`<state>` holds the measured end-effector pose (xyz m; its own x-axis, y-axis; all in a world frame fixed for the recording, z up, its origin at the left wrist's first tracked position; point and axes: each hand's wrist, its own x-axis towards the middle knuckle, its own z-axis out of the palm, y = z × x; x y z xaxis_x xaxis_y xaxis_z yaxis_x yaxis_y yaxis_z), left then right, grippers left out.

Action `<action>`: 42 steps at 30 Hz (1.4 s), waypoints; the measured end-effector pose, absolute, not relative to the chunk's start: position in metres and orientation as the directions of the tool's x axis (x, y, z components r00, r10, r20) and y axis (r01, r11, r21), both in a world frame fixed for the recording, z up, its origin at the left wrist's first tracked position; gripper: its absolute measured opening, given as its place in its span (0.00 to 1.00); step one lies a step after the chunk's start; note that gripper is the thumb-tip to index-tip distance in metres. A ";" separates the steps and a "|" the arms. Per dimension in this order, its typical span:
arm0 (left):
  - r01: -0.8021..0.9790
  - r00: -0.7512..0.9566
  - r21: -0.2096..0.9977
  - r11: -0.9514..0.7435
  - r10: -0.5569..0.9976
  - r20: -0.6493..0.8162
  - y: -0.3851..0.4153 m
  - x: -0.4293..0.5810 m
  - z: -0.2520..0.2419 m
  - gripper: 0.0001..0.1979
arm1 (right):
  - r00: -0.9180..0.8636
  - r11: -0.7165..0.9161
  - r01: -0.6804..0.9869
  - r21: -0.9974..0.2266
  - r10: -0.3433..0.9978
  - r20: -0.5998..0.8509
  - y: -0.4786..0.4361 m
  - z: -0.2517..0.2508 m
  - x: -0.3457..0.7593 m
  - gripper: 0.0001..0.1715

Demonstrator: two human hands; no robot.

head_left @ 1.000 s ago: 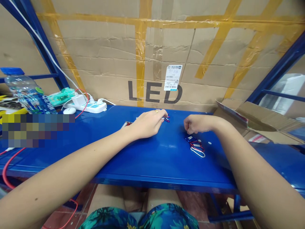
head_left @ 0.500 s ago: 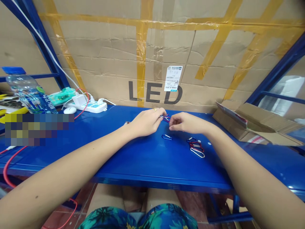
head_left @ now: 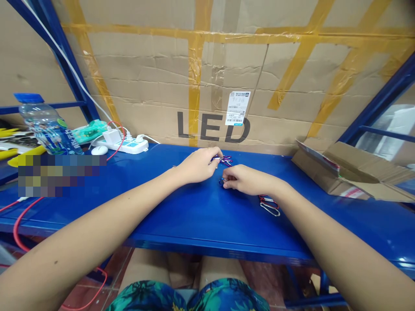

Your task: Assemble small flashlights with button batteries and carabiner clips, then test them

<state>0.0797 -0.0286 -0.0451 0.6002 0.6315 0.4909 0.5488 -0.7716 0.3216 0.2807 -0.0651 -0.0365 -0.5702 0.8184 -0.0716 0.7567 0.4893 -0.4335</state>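
Note:
My right hand [head_left: 248,179] is closed, its thumb and fingertips pinching a small blue carabiner [head_left: 221,182] at the table surface. Farther back, my left hand [head_left: 201,166] has its fingers curled round a carabiner [head_left: 215,159], most of which they hide. Against those fingertips lies a small heap of purple and silvery carabiners [head_left: 226,160]. Red and silver carabiners [head_left: 269,210] rest on the blue table [head_left: 194,216], partly behind my right wrist.
An open cardboard box [head_left: 350,181] stands at the right. To the left are a power strip [head_left: 138,146], a white mouse-like object [head_left: 99,150], red cables and a plastic bottle [head_left: 53,129]. A large taped carton [head_left: 155,77] walls off the back.
My right hand has come down and nearer, and has taken hold of the blue carabiner that lay alone. My left hand stays by the heap, its fingers slightly shifted.

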 end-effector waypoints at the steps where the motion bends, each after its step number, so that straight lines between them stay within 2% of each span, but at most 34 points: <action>1: 0.529 0.597 0.360 -0.769 0.638 0.487 -0.029 0.080 -0.046 0.11 | -0.562 0.478 0.728 -0.492 0.827 -0.028 -0.064 -0.036 0.281 0.07; 4: 0.452 0.592 0.471 -0.757 0.650 0.476 -0.029 0.082 -0.047 0.09 | -0.480 0.410 0.629 -0.660 0.873 0.085 -0.062 -0.035 0.282 0.05; 8: 0.412 0.598 0.514 -0.752 0.649 0.471 -0.030 0.084 -0.044 0.07 | -0.428 0.333 0.481 -0.811 0.897 0.113 -0.059 -0.032 0.283 0.11; 13: 0.357 0.562 0.657 -0.664 0.715 0.416 -0.032 0.086 -0.038 0.05 | -0.351 0.165 0.132 -0.977 0.930 0.110 -0.056 -0.034 0.281 0.13; 17: 0.282 0.507 0.730 -0.623 0.742 0.438 -0.033 0.089 -0.041 0.04 | -0.313 0.059 -0.014 -0.998 0.948 0.060 -0.055 -0.036 0.278 0.09; 21: 0.309 0.421 0.726 -0.614 0.773 0.475 -0.035 0.094 -0.044 0.06 | -0.316 0.100 -0.070 -0.992 0.941 0.117 -0.055 -0.037 0.278 0.06; 28: 0.310 0.377 0.706 -0.637 0.764 0.524 -0.038 0.097 -0.044 0.11 | -0.251 0.138 -0.116 -0.984 0.954 0.164 -0.056 -0.037 0.273 0.07; 32: 0.317 0.384 0.687 -0.653 0.751 0.537 -0.038 0.098 -0.046 0.10 | -0.196 0.137 -0.127 -0.982 0.967 0.161 -0.057 -0.039 0.268 0.08; 37: 0.383 0.391 0.609 -0.694 0.720 0.574 -0.039 0.098 -0.052 0.11 | -0.183 0.105 -0.057 -0.993 0.977 0.114 -0.056 -0.042 0.267 0.06; 42: 0.375 0.406 0.625 -0.685 0.728 0.553 -0.040 0.097 -0.052 0.09 | -0.185 0.154 -0.070 -0.985 0.969 0.165 -0.056 -0.045 0.265 0.10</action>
